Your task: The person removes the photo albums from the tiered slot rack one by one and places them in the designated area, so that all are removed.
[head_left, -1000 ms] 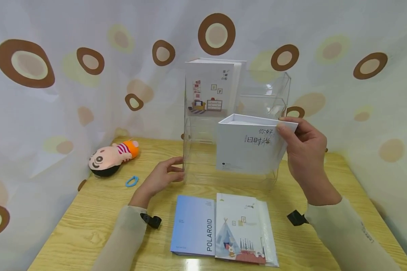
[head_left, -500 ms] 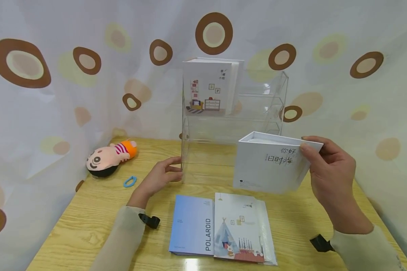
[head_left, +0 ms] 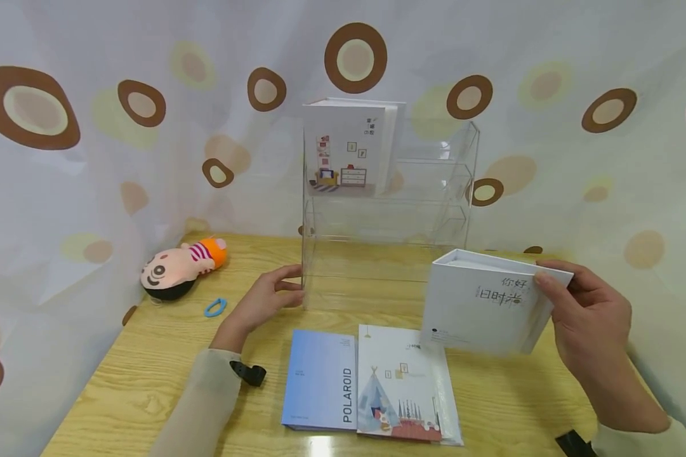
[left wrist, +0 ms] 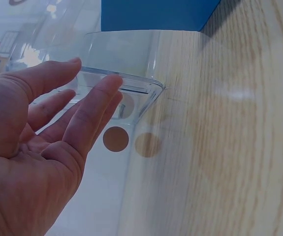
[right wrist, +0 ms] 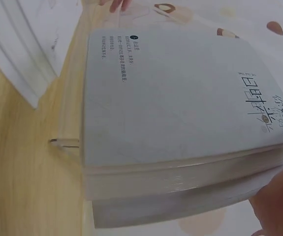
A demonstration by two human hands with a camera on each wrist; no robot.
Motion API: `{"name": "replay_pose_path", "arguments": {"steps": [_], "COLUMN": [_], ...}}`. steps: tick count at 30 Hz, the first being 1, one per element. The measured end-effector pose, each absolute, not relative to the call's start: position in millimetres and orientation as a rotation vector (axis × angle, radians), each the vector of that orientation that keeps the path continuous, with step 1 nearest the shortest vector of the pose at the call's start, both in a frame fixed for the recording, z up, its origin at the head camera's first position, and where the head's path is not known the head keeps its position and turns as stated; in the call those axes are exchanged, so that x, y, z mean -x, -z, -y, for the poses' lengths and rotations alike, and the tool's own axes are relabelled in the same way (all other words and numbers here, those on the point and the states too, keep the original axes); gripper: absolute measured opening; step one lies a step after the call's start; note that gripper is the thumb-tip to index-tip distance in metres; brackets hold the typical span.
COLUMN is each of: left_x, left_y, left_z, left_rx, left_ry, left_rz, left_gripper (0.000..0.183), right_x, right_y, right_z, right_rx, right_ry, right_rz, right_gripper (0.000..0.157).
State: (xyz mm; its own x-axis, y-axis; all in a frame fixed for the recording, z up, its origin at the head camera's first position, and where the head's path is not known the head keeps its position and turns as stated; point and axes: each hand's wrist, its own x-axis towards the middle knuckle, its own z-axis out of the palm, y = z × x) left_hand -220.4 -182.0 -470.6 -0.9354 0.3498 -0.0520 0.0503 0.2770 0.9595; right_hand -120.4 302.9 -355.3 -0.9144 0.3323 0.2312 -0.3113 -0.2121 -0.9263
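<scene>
My right hand (head_left: 591, 324) pinches a white photo album (head_left: 480, 311) by its upper right corner. The album is held upright above the table's right side, with dark lettering towards me, and its lower left corner overlaps a tent-print album (head_left: 400, 387) in the head view. In the right wrist view its page edges show, with part of the thumb (right wrist: 279, 201) beside them. My left hand (head_left: 263, 301) rests its fingertips at the left side of a clear acrylic rack (head_left: 471, 184), fingers loosely extended. Another white album (head_left: 343, 149), printed with a room scene, stands in the rack's upper left.
A blue album (head_left: 320, 381) marked POLAROID lies beside the tent-print one on the wooden table (head_left: 131, 381). At the left are a plush doll (head_left: 177, 270) and a blue ring-like item (head_left: 215, 307). A patterned cloth (head_left: 234, 51) hangs behind.
My right hand has carried the white album away from the rack's front, rightwards and down towards me. The left hand stays at the rack's side. The head view has shifted slightly.
</scene>
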Motion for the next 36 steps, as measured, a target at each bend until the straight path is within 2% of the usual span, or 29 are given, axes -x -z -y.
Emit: {"name": "replay_pose_path", "arguments": {"steps": [8, 16, 32, 36], "left_x": [221.2, 220.3, 219.3, 219.4], "left_y": [471.3, 471.0, 469.2, 467.9], "left_z": [182.9, 183.8, 182.7, 181.9], "left_rx": [-0.352, -0.365, -0.376, -0.382], "left_ry": [-1.713, -1.710, -1.712, -1.720], "left_rz": [-2.281, -2.280, -2.275, -2.264], "left_gripper": [0.068, 0.068, 0.068, 0.067], "right_x": [102.8, 90.0, 85.9, 86.2], "right_y": [367.1, 370.4, 390.0, 389.3], "right_z": [-323.1, -337.5, -356.7, -361.6], "right_rx": [0.089, 0.190, 0.117, 0.115], "right_ry": [-2.224, -2.025, -2.032, -1.914], "right_rz": [1.688, 2.040, 2.231, 2.361], "right_gripper": [0.026, 0.021, 0.022, 0.021]}}
